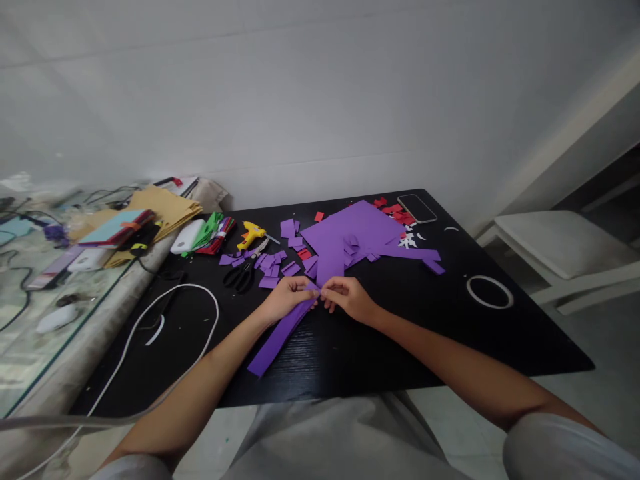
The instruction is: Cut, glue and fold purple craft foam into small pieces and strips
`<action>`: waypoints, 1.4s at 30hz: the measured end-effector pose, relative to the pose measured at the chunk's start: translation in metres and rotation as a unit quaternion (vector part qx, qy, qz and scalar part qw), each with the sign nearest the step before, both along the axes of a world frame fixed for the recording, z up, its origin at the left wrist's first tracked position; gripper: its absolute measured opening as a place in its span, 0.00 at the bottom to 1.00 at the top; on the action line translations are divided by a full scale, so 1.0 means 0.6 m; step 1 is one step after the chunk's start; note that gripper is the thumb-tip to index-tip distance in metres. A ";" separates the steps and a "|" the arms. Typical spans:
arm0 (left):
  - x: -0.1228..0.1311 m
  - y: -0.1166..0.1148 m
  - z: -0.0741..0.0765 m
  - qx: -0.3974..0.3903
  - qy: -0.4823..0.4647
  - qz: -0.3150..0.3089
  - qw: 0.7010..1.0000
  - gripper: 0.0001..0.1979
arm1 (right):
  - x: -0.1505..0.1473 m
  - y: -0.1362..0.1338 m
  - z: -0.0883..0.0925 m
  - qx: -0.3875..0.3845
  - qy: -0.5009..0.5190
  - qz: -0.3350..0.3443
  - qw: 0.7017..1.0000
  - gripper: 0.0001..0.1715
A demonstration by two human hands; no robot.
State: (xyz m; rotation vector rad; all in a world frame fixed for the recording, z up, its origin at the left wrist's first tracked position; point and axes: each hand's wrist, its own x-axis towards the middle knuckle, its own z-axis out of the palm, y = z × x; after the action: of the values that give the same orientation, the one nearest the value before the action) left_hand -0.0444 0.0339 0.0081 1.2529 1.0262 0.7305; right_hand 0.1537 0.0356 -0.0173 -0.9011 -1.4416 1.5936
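My left hand [289, 299] and my right hand [350, 298] meet near the middle of the black table, fingers pinched. A long purple strip [283, 339], paper or foam, runs from my left fingers down toward the table's front edge. My right fingertips close on its upper end, beside my left thumb. Just beyond my hands, a wider purple strip [330, 263] extends from under a large purple sheet [357, 227]. Small cut purple pieces [273, 265] lie left of the sheet, with black-handled scissors [243, 275] and a yellow glue gun [250, 235] beside them.
Red scraps [397, 212], white scraps [409, 239] and a phone [417, 208] lie at the back right. A white ring [490, 292] rests on the right side. A white cable [213, 300] loops over the left. Beyond stands a cluttered glass-topped surface [30, 360]; a white chair [565, 243] is right.
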 end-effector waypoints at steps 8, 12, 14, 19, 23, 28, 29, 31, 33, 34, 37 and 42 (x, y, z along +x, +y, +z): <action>-0.002 -0.002 0.003 0.036 0.031 -0.024 0.999 0.13 | -0.005 0.001 -0.005 0.015 -0.017 -0.010 1.000 0.09; -0.004 0.002 -0.003 0.083 0.055 -0.014 0.995 0.15 | -0.003 0.000 -0.004 0.020 -0.024 -0.010 0.999 0.09; -0.005 0.003 -0.007 0.091 0.059 -0.005 0.994 0.16 | -0.002 -0.001 -0.003 0.024 -0.026 -0.009 0.999 0.10; -0.002 0.002 -0.009 0.125 0.065 0.002 0.990 0.16 | -0.002 -0.001 -0.003 0.025 -0.032 -0.010 0.999 0.11; 0.002 0.000 -0.006 0.130 0.067 0.001 0.989 0.16 | -0.002 0.002 -0.003 0.022 -0.031 -0.014 0.999 0.10; 0.000 -0.001 -0.006 0.091 0.078 -0.009 0.993 0.18 | 0.001 0.005 -0.006 0.009 -0.029 -0.032 0.999 0.11; 0.000 -0.001 -0.006 0.083 0.075 -0.013 0.994 0.18 | 0.001 0.006 -0.007 0.005 -0.028 -0.036 0.999 0.11; -0.001 -0.001 -0.007 0.076 0.067 -0.017 0.995 0.19 | 0.001 0.006 -0.008 -0.001 -0.028 -0.041 0.999 0.12; -0.002 -0.001 -0.007 0.079 0.067 -0.018 0.994 0.19 | 0.001 0.007 -0.008 -0.003 -0.029 -0.042 0.999 0.12; -0.002 -0.001 -0.007 0.081 0.070 -0.020 0.994 0.19 | 0.000 0.007 -0.008 -0.005 -0.029 -0.040 0.999 0.12; -0.003 -0.002 -0.007 0.085 0.077 -0.031 0.993 0.18 | 0.001 0.007 -0.004 -0.013 -0.025 -0.025 0.999 0.12; -0.002 -0.002 -0.008 0.092 0.064 -0.035 0.993 0.17 | 0.003 0.002 0.004 -0.006 -0.008 0.005 1.000 0.14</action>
State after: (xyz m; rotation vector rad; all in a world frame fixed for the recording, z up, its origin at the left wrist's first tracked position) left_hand -0.0458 0.0328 0.0033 1.5036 1.0317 0.7097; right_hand 0.1554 0.0369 -0.0152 -0.9158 -1.4506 1.6076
